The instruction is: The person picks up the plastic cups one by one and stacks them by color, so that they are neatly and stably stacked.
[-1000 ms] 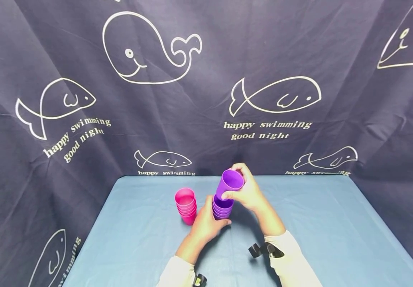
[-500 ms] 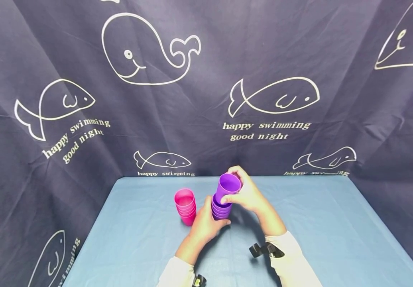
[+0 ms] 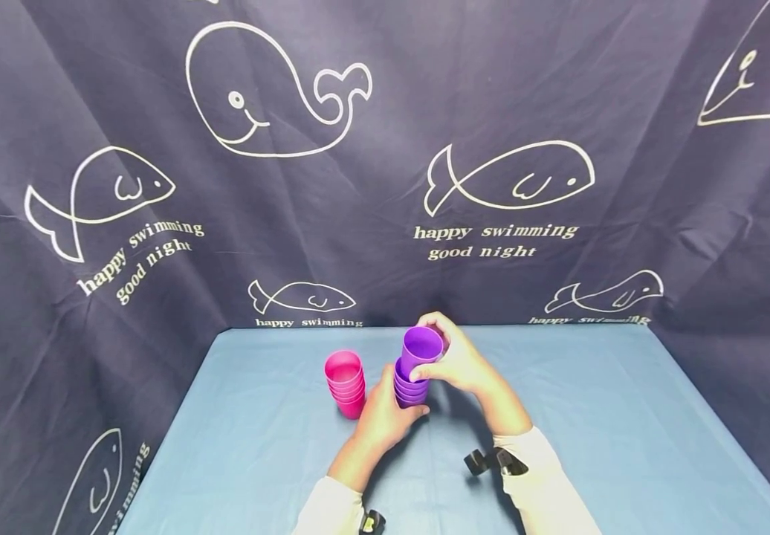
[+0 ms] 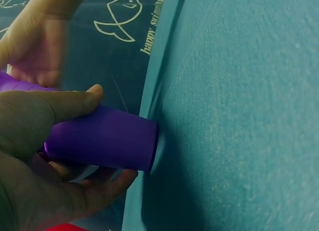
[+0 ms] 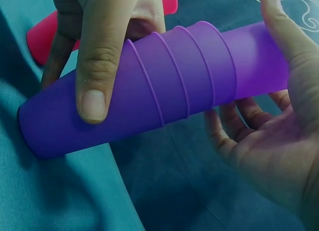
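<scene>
In the head view, a stack of purple cups (image 3: 411,394) stands upright on the blue table, and my left hand (image 3: 381,418) grips it from the left. My right hand (image 3: 460,364) holds one more purple cup (image 3: 420,358) just above, its lower part inside the top of the stack. Seen from the right wrist, several rims line the purple stack (image 5: 144,86), and the held cup (image 5: 259,61) sticks out of its mouth. The left wrist view shows the bottom of the purple stack (image 4: 112,139) at the table surface, between my thumb and fingers.
A stack of several pink cups (image 3: 345,386) stands just left of my left hand. Behind the blue table (image 3: 264,461) hangs a dark curtain (image 3: 385,186) printed with white whales, fish and words.
My right hand has moved down and a little left with the purple cup, which now sits deeper in the purple stack. My left hand keeps its grip; the pink cups stay put.
</scene>
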